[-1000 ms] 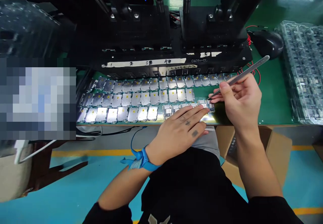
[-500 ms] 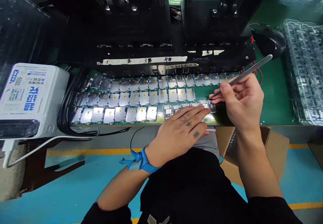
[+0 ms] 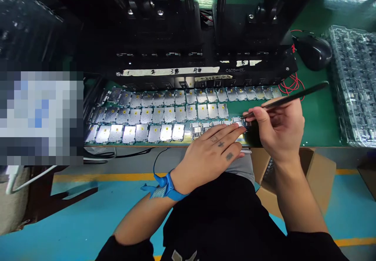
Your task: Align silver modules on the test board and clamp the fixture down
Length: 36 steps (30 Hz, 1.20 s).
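- Right hand [image 3: 279, 129] in the head view: thumb and fingertips pinch a slim, dark, tweezer-like metal tool [image 3: 296, 96], the remaining fingers curled in beneath.
- And there's the change! Half a second ago the tool's rounded back end stood higher and showed a broad grey face; now it has dropped and swung outward to the right, showing dark and narrow, while the tip holds practically the same spot.
- Long axis of the tool: a shallow slant, back end up and to the right, tip down and to the left, at the right-hand part of a row of small green circuit boards with bare silvery components [image 3: 196, 130]. Whether the tip touches, I cannot tell.
- Those boards lie near the front edge of the glossy green tabletop [image 3: 317, 124], their row running left to right.
- Left hand [image 3: 213, 149], palm down, fingers extended and close together, lies across them, place unchanged.
- Beyond the right hand, looped thin red wires [image 3: 293, 84] now show more fully.
- Left of the bare-component row, flat silver rectangular metal plates with yellow marks [image 3: 166, 132] form lines.
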Each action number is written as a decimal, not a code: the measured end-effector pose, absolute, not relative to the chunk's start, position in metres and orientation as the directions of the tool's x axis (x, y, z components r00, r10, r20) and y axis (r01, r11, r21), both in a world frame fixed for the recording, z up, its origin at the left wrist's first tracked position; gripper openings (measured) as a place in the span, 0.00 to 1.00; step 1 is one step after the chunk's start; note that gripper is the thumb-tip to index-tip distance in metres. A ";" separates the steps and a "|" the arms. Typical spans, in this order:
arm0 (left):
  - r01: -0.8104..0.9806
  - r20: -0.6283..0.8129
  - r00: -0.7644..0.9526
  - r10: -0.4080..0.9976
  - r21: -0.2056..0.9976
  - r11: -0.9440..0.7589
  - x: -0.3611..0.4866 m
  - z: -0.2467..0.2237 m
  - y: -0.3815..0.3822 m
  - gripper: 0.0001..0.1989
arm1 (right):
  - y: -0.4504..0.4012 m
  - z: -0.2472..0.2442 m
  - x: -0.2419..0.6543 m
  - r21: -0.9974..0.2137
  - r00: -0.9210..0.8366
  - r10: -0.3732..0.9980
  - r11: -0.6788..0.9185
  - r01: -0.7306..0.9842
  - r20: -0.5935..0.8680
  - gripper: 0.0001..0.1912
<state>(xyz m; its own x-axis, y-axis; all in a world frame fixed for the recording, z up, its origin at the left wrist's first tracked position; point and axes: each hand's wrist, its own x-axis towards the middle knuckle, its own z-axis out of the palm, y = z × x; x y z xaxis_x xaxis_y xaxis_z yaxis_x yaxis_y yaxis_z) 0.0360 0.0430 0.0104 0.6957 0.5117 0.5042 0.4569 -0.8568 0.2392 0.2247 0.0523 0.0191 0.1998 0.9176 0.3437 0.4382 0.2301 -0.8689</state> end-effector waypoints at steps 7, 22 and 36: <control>0.454 0.507 0.694 0.511 0.242 -0.857 0.036 0.009 0.043 0.09 | 0.046 0.015 0.226 -0.801 0.132 0.890 0.316 0.509 0.436 0.04; 0.444 0.513 0.691 0.509 0.254 -0.859 0.036 0.008 0.042 0.08 | 0.047 0.017 0.225 -0.864 0.223 0.904 0.240 0.443 0.365 0.08; 0.455 0.530 0.685 0.500 0.226 -0.862 0.036 0.008 0.043 0.09 | 0.046 0.020 0.225 -0.866 0.191 0.915 0.244 0.436 0.355 0.08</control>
